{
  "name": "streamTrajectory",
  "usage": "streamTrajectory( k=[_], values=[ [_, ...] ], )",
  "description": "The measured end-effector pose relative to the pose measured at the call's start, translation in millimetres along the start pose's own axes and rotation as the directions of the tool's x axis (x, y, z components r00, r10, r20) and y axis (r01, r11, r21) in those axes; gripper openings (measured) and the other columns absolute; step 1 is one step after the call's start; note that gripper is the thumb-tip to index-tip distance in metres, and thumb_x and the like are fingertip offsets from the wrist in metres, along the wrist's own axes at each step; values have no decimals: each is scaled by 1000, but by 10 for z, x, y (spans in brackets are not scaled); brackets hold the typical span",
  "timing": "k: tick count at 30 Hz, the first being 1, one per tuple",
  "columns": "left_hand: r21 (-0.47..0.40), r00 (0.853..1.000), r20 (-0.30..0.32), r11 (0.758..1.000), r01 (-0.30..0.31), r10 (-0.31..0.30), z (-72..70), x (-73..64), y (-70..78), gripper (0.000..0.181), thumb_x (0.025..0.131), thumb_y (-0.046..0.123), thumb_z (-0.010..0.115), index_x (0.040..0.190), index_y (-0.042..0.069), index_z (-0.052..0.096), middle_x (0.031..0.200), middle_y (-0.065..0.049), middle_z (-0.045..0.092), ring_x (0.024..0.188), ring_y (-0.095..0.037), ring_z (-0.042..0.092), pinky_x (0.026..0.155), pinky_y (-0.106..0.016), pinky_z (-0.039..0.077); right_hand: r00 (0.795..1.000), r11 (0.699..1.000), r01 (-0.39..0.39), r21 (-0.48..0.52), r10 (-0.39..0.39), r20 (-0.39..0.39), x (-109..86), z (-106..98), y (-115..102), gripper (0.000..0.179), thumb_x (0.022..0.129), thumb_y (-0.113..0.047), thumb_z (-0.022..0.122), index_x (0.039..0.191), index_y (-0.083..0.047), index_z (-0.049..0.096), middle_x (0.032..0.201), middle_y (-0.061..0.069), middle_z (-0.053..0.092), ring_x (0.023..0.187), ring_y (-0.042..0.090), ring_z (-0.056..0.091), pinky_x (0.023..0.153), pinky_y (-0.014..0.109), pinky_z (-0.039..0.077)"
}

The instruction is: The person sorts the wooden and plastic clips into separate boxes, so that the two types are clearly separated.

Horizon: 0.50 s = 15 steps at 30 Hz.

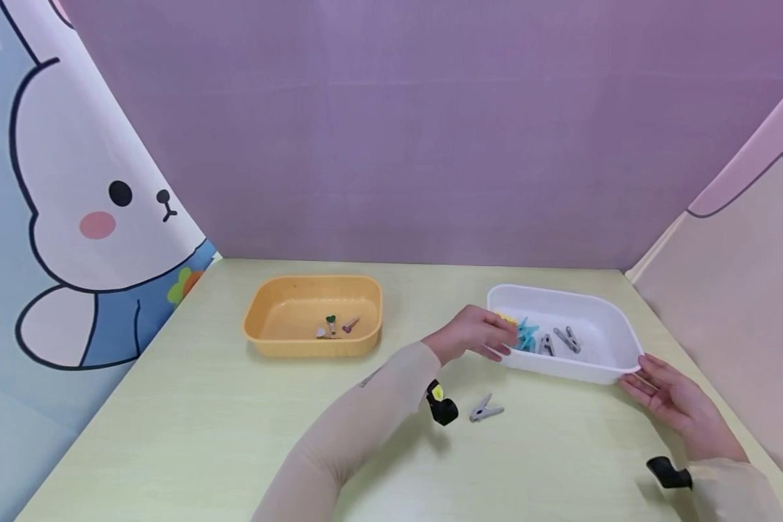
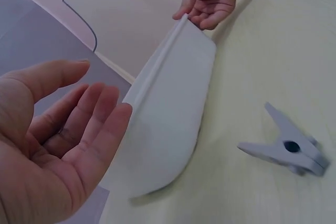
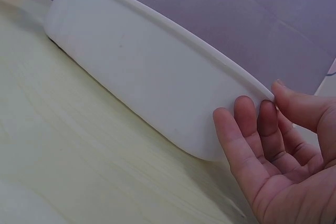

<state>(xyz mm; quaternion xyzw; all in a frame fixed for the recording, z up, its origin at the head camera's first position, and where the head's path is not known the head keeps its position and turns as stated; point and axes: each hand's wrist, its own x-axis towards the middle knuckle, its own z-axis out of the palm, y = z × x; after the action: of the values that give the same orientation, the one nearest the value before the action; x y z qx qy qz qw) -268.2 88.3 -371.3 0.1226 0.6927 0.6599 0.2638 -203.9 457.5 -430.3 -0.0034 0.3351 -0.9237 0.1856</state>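
Note:
A white plastic basin point(image 1: 574, 372) stands on the right of the table. Inside lie blue clothespins point(image 1: 525, 336), grey clothespins point(image 1: 568, 339) and something yellow point(image 1: 507, 317). My right hand point(image 1: 675, 399) grips the basin's near right corner, its thumb at the rim and fingertips against the outer wall point(image 3: 131, 61). At the basin's left end is my left hand point(image 1: 475, 332), fingers loosely bent and thumb apart; in the left wrist view nothing lies between them. A single grey clothespin point(image 1: 485, 409) rests on the table in front of the basin.
To the left stands a yellow-orange basin point(image 1: 313, 349) holding several small items, one with a green heart-shaped top point(image 1: 330, 320). A purple backdrop point(image 1: 391, 145) rises behind the table point(image 1: 189, 435), with printed panels at both sides.

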Motion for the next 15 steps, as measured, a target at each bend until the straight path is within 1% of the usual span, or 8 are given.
streamTrajectory(
  k=[3,7,10,15],
  values=[
    [27,1000,19,1000,15,-15,-33,-40,-66,19,87,4,75,104,-5,73,86,-6,73,75,-20,71,67,-34,63,1000,1000,3,-1,-3,-1,6,-7,-3,31,107,-2,35,105,1,66,103,20,67,98,34,69,93,47,55],
    [91,998,38,994,55,-58,-66,-81,-159,12,86,4,76,97,0,74,85,-5,74,77,-22,72,65,-34,63,1000,1000,2,2,-2,0,9,-17,-5,31,107,-2,35,106,1,66,103,20,67,98,34,68,93,47,55],
    [148,993,56,984,94,-104,-85,-107,-231,13,85,4,77,97,1,74,84,-6,74,78,-23,72,65,-33,62,1000,1000,0,3,0,6,9,-23,-5,30,107,-2,36,106,1,66,103,20,67,98,34,68,93,47,55],
    [231,984,93,965,124,-149,-107,-162,-333,13,85,5,78,97,1,73,83,-3,74,75,-19,71,65,-32,62,1000,1000,4,-1,-4,11,10,-27,-3,30,107,-2,36,105,1,66,102,19,67,98,33,68,93,46,55]
  ],
)
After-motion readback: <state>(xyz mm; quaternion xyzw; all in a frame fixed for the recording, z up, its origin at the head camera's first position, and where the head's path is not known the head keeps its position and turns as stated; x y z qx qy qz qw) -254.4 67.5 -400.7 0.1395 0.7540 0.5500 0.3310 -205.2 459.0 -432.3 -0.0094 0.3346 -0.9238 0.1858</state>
